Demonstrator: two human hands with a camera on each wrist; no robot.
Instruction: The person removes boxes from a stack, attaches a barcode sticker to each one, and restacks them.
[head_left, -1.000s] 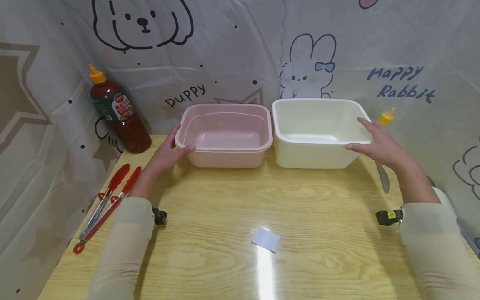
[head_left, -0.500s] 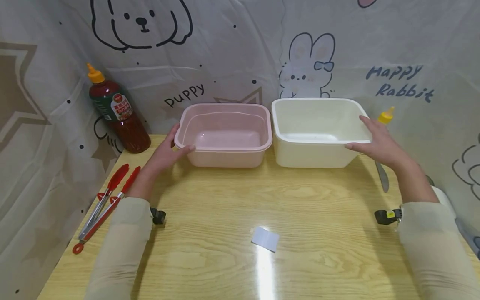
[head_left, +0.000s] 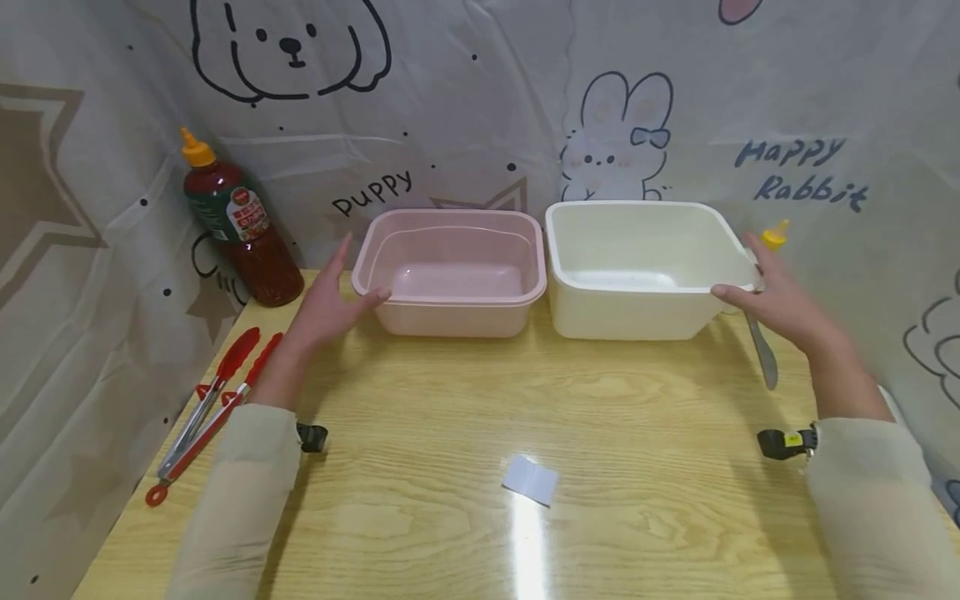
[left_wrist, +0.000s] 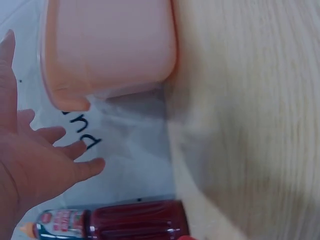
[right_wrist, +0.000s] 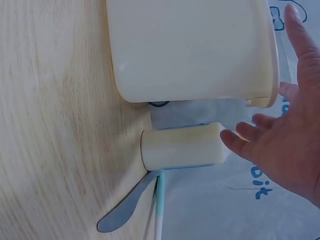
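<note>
Side by side against the back curtain stand a pink plastic bin (head_left: 453,318) and a cream-white plastic bin (head_left: 637,317). My left hand (head_left: 330,307) is at the pink bin's left end, its fingers spread and its thumb by the front rim. In the left wrist view those fingers stand apart from the bin wall. At the white bin's right end is my right hand (head_left: 783,298), fingers extended and thumb near the front rim corner. The right wrist view shows its fingers off the wall, near a pale squeeze bottle (right_wrist: 182,147). Neither hand holds anything.
A red sauce bottle (head_left: 243,225) stands at the back left. Red-tipped tongs (head_left: 202,429) lie along the left table edge. A small paper piece (head_left: 531,480) lies at front centre. By the squeeze bottle are a grey spreader blade (right_wrist: 125,207) and a teal-and-white stick (right_wrist: 160,200).
My right fingers have come off the white bin's rim and shifted right, outside it. My left fingers have spread away from the pink bin's rim. Both bins stay in place.
</note>
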